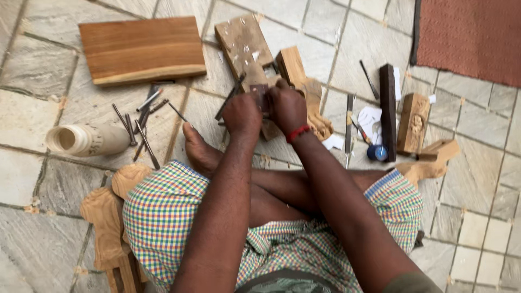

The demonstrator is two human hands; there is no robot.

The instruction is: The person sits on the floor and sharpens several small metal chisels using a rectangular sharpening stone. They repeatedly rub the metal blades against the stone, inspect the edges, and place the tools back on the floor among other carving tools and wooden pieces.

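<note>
A person is sitting cross-legged on a stone tile floor [32,65], seen from above. Both hands are meeting over a small dark tool [262,93] in front of the knees: the left hand [242,113] is clenching around it, and the right hand [286,106], wearing a red thread at the wrist, is gripping it from the other side. Just beyond the hands a worn wooden block [244,46] is lying. Thin metal chisels [138,125] are lying scattered to the left, beside a pale rolled tube [87,139]. A brown plank [142,50] is resting toward the far left corner, and a carved wooden panel [413,122] is lying to the right
</note>
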